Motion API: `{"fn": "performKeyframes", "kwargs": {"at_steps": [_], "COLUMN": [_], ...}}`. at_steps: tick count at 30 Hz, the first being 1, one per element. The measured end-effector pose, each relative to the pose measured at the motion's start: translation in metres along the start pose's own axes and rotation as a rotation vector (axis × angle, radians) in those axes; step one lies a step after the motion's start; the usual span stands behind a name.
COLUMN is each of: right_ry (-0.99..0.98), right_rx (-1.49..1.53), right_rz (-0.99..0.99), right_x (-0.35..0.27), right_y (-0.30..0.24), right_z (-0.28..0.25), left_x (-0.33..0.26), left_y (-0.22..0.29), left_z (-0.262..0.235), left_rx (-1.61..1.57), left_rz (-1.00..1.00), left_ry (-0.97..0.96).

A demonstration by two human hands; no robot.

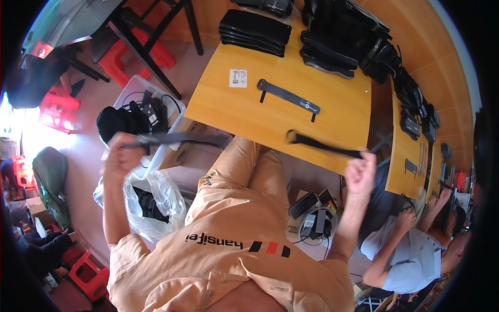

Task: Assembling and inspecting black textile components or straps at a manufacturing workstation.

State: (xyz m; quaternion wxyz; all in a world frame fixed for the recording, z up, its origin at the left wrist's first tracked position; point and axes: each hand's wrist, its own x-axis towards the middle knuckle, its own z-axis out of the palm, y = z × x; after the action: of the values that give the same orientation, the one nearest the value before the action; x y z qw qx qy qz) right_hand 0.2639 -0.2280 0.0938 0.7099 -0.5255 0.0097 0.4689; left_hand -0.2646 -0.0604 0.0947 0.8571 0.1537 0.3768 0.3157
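My left hand (125,156), blurred by motion, is closed on one end of a black strap (182,139). The strap stretches out to the right in front of my lap. In my right hand (360,174) is the end of another black strap (325,145), pinched between the fingers. Its looped far end hangs over the table's near edge. Between and beyond my hands, a dark grey band (288,97) with two short black tabs lies flat on the yellow table (223,112). A white printed label (238,78) sits to its left.
Stacks of folded black bands (254,34) stand at the table's far side, with more black gear (345,31) at the right. Left of the table are a clear bin (136,86) and a plastic bag (161,205). Co-workers (408,255) sit at the right.
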Motion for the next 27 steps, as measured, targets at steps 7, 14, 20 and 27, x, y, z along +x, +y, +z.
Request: {"fn": "performKeyframes", "kwargs": {"at_steps": [7, 14, 20, 27], "right_ry": [-0.396, -0.663, -0.396, -0.355], "right_rx": [-0.311, -1.244, -1.621, -1.332], "right_rz": [-0.052, -0.447, -1.007, -1.009], "right_x": [-0.017, -0.05, -0.057, -0.045], "right_y": [-0.036, -0.035, -0.013, -0.011], "right_z": [0.007, 0.039, 0.05, 0.038], "left_x": [0.025, 0.123, 0.151, 0.143], "left_y": [0.004, -0.072, -0.099, -0.092], "left_z": [0.0, 0.06, 0.064, 0.066], "left_rx": [0.094, 0.533, 0.795, 1.036], "left_rz": [0.285, 0.377, 0.025, 0.061], "left_ry": [-0.094, 0.121, 0.287, 0.417]}}
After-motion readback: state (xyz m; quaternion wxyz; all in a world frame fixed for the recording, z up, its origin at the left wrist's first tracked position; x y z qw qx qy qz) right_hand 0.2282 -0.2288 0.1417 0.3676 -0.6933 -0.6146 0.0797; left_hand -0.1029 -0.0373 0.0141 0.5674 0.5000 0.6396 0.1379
